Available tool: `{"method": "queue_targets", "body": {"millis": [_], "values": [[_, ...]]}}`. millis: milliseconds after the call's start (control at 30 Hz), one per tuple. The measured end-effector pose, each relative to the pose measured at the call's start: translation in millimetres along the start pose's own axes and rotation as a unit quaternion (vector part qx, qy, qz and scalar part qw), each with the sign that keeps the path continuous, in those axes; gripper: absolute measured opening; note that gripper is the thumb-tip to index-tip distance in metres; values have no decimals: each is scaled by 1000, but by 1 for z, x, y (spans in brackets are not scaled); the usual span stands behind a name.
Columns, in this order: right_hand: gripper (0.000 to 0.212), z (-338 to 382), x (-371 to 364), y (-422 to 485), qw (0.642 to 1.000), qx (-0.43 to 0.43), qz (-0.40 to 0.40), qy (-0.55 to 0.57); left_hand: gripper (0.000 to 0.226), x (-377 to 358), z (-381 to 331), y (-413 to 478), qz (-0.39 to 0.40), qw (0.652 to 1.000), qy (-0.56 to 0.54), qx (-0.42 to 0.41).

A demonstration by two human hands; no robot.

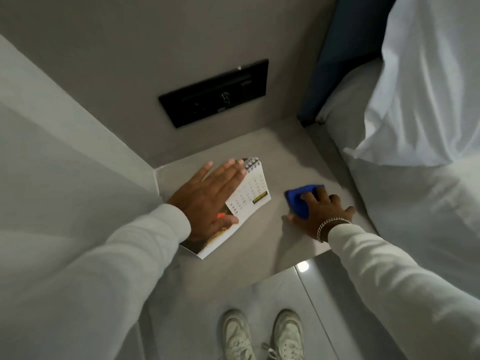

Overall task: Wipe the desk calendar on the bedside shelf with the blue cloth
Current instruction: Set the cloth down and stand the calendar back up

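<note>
Pressing down w/ our left hand [207, 201], palm flat and fingers spread, on the desk calendar [249, 196]. Hand's open, not curled round anything, just lying on the page; thumb sits on the lower part of the sheet. Calendar is on the bedside shelf [262, 237], toward the left rear corner by the walls, tilted diagonally. Spiral binding [253, 165] points to the back wall, date grid faces up, yellow strip near the right edge. Lower corner of the calendar pokes toward the shelf's front edge.

Our right hand [319, 209] is on the blue cloth [302, 198], fingers bent over the bunched fabric, gripping it against the shelf top. Cloth is well right of the calendar, not touching it, bare shelf between them. Chain bracelet [330, 226] on the right wrist. Both arms in pale long sleeves [109, 268].

Further out: black panel [215, 93] mounted on the back wall above the shelf; can't read its markings. Bed w/ white sheets [402, 203] butts the shelf's right side, white pillow [426, 81] above, dark blue headboard [337, 53] behind it. Below the shelf, glossy tiled floor [298, 294] w/ a light reflection, and our white sneakers [262, 336] at the bottom.
</note>
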State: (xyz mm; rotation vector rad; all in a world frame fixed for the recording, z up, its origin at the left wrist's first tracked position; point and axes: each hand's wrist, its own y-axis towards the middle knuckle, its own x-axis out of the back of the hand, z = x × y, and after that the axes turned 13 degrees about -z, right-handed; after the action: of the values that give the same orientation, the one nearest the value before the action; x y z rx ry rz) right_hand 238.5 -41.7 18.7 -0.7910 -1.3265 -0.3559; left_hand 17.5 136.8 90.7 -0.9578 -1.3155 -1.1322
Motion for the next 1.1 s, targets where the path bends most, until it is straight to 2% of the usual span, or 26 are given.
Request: {"method": "queue_targets", "body": {"millis": [67, 100, 167, 200, 233, 267, 333, 367, 400, 433, 533, 567, 667, 800, 900, 1033, 1100], "values": [[69, 4, 18, 1, 999, 31, 27, 32, 87, 7, -5, -9, -30, 998, -20, 55], [68, 9, 25, -1, 994, 45, 14, 100, 84, 8, -9, -17, -55, 991, -48, 108], [65, 29, 42, -8, 960, 57, -19, 274, 81, 7, -17, -39, -124, 952, -113, 255], [62, 43, 49, -12, 938, 45, -25, 343, 82, 5, -23, -52, -158, 918, -139, 336], [61, 56, 54, -13, 918, 31, -31, 393, 83, 4, -30, -63, -188, 870, -170, 423], [60, 67, 57, -11, 900, 18, -43, 434, 86, 4, -39, -71, -207, 807, -214, 511], [56, 87, 62, -4, 865, -12, -64, 498, 84, 8, -57, -77, -210, 644, -295, 674], [54, 95, 63, 1, 855, -21, -69, 514, 75, 11, -64, -76, -210, 562, -321, 733], [52, 101, 64, 4, 850, -26, -72, 521, 65, 14, -69, -74, -207, 505, -335, 768], [50, 103, 65, 6, 850, -33, -71, 520, 59, 16, -73, -71, -206, 469, -346, 786], [44, 103, 59, 7, 845, -48, -70, 527, 62, 24, -73, -61, -221, 377, -356, 826], [44, 102, 57, 5, 842, -54, -74, 532, 63, 27, -71, -57, -229, 362, -356, 831], [45, 100, 54, 5, 831, -71, -91, 544, 57, 28, -64, -51, -252, 343, -350, 835], [45, 111, 66, 19, 798, -86, -88, 590, 53, 16, -41, -46, -325, 292, -410, 801], [40, 124, 83, 42, 771, -88, -64, 627, 54, 16, -9, -32, -334, 305, -436, 778], [37, 133, 93, 70, 786, -70, -41, 613, 58, 9, 38, -13, -346, 278, -483, 755], [38, 134, 89, 75, 779, -73, -29, 622, 64, 2, 54, -10, -333, 288, -498, 747]]}}
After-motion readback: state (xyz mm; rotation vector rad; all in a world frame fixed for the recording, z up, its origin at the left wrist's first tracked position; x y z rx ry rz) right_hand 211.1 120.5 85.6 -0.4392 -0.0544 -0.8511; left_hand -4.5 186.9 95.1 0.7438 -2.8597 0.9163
